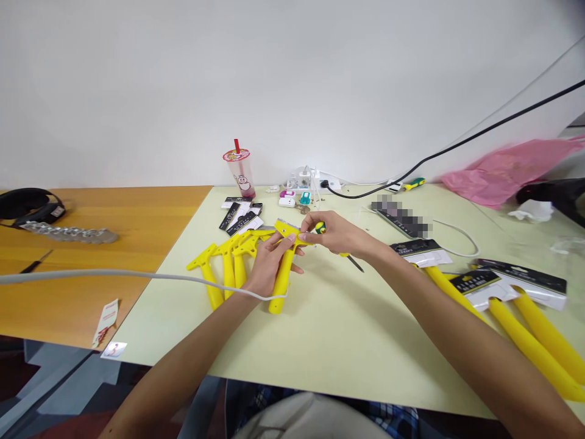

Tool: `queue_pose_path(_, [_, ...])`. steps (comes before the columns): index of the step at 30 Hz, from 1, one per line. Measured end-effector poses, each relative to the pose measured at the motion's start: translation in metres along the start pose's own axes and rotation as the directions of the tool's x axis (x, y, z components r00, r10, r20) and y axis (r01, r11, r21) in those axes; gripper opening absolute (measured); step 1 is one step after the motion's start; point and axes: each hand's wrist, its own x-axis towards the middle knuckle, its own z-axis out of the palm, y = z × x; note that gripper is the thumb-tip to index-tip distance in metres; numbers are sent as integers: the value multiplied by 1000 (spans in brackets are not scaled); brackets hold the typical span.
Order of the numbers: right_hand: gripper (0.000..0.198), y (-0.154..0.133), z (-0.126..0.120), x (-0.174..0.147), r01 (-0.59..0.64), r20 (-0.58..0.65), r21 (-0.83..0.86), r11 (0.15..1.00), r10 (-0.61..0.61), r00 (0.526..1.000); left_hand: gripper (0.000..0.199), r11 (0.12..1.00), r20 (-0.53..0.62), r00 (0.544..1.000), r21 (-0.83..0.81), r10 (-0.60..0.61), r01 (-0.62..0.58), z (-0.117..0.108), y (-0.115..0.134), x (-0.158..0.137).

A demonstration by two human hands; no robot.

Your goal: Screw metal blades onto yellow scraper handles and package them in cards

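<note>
My left hand (267, 266) is closed round a yellow scraper (282, 283), its T-shaped head tilted up and a metal edge showing along the top. The thumb lies across the upper handle. At the right end of that head, my right hand (333, 233) pinches with thumb and forefinger; whatever is between the fingertips is too small to make out. Partly hidden behind this hand is a screwdriver with a green and yellow handle (320, 227), its dark shaft (355, 263) pointing toward me. Several more yellow scrapers (227, 263) lie side by side left of my left hand.
Black-and-white cards (241, 218) lie behind the scrapers, near a plastic cup (239, 174) with a red straw. A power strip (336, 185) stands by the wall. Packaged yellow scrapers (525, 329) lie at right. A grey cable (183, 277) crosses in front of my left forearm.
</note>
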Motion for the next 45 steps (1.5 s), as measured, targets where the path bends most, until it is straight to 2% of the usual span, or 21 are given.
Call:
queue_pose_path(6, [26,7,0,6,140,-73,-131,981,-150,986,39,1000,-8,1000,-10,-4,4,0,-1,1])
queue_pose_path(11, [32,8,3,5,130,-126,-245,961,-165,978,39,1000,-51,999,-7,15,-16,1,3,2])
queue_pose_path(15, [31,14,-9,-2,134,-188,-411,902,-227,956,39,999,-77,997,-30,27,-29,1,11,1])
queue_pose_path(17, [31,27,-22,-11,31,-260,-551,834,-207,943,35,998,-107,994,-64,8,-15,3,16,0])
queue_pose_path(20, [33,62,-45,-35,-214,-373,-727,653,-114,921,30,995,-135,991,-102,3,-17,10,27,-2])
queue_pose_path(22, [33,89,-58,-57,-346,-421,-765,543,-15,907,30,992,-117,993,-119,28,-42,21,38,-5])
queue_pose_path(24, [32,114,-67,-80,-443,-478,-748,494,61,876,30,987,-82,994,-140,68,-79,35,51,-8])
queue_pose_path(27, [33,137,-75,-105,-498,-525,-715,490,93,846,29,971,-23,985,-167,170,-172,58,70,-14])
queue_pose_path(30, [33,147,-78,-114,-515,-551,-696,500,87,830,32,939,25,959,-214,282,-270,80,85,-21])
queue_pose_path(34, [33,150,-80,-112,-500,-526,-708,498,99,844,35,904,62,936,-287,346,-316,99,97,-35])
queue_pose_path(38, [33,151,-81,-108,-498,-518,-712,496,108,849,35,901,81,941,-328,328,-286,102,102,-41])
queue_pose_path(45, [34,153,-84,-108,-502,-520,-703,504,118,846,38,913,47,949,-292,313,-286,91,91,-22])
